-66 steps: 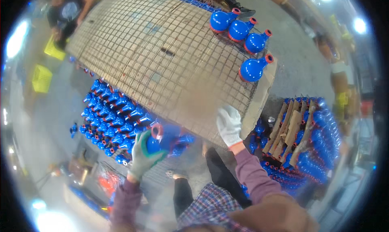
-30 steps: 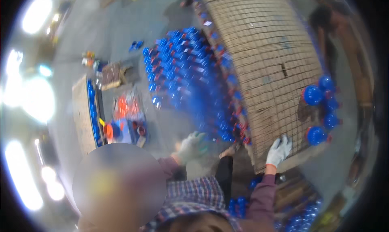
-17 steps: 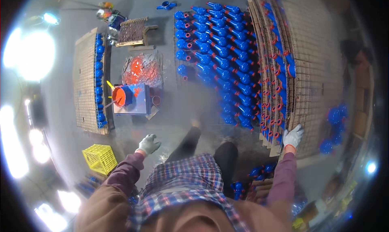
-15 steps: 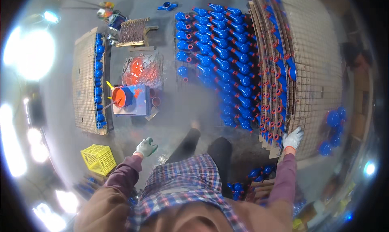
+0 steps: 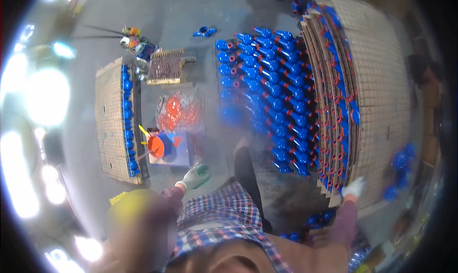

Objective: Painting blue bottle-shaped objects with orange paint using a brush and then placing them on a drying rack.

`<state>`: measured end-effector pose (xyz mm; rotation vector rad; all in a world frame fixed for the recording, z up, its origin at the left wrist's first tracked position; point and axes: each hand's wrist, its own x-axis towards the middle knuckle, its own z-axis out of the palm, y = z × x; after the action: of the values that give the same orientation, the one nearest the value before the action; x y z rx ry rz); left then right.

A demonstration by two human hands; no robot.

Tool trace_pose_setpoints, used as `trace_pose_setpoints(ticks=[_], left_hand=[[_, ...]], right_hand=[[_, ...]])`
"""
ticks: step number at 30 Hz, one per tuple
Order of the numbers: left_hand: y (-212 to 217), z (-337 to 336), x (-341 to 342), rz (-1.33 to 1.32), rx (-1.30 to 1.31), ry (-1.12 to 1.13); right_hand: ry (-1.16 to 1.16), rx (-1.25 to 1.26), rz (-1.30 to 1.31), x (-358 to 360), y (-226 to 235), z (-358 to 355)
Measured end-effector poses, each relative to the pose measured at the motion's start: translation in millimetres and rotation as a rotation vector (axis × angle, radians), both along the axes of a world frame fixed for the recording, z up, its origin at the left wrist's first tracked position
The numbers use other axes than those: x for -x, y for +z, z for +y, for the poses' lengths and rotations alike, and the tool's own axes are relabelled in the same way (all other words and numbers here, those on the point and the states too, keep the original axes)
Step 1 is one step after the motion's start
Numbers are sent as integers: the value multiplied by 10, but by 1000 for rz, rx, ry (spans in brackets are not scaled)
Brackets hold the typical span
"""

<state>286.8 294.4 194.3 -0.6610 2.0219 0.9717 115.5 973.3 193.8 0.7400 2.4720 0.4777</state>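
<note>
- A plaid shirt (image 5: 224, 215) fills the lower centre of the view; both forearms extend upward from it.
- The left hand (image 5: 195, 176), in a white glove with a green palm, hangs free above the grey concrete floor (image 5: 191, 10). The fingers are loosely curled and hold nothing.
- The right hand (image 5: 354, 188), in a white glove, rests on the near corner of the stacked cardboard sheets (image 5: 381, 106). The view does not show whether the fingers close around the edge.
- The stacked cardboard sheets stand to the right, several layers high, each layer carrying a printed grid. Blue parts with red caps show between the layers along the left edge of the stack.
- A few round blue parts (image 5: 398, 170) sit on the top sheet, near its right end.
- The blue valve parts (image 5: 272, 91) lie in close rows on the floor directly left of the stack, ahead of the person's legs.
- An orange funnel-shaped container (image 5: 156, 147) sits on a pale blue box (image 5: 174, 149), just beyond the left hand.
- A wire basket of red caps (image 5: 181, 110) stands behind that box.
- A second grid-printed cardboard sheet (image 5: 112, 120) lies further left, with 1 row of blue parts along its right edge.
- A small wooden pallet (image 5: 166, 66) lies beyond the basket.
- A single blue part (image 5: 205, 32) lies alone on the far floor.
- Bright light glare covers the left rim.
</note>
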Motion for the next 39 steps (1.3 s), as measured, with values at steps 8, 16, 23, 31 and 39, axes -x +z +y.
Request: trace_pose_setpoints(ticks=[8, 16, 23, 31, 39], left_hand=[[207, -920, 966, 113, 65, 163], [249, -1599, 1565, 188, 273, 62], [177, -2268, 2268, 129, 320, -70], [-301, -3557, 3951, 92, 340, -244], [-324, -4244, 5550, 42, 257, -451]], right_hand=[[-309, 66, 33, 449, 282, -761], [-70, 359, 403, 118, -18, -2471], [-146, 680, 307, 298, -177, -4067], [-520, 563, 293, 525, 174, -5506], [-702, 481, 421, 1033, 297, -6711]])
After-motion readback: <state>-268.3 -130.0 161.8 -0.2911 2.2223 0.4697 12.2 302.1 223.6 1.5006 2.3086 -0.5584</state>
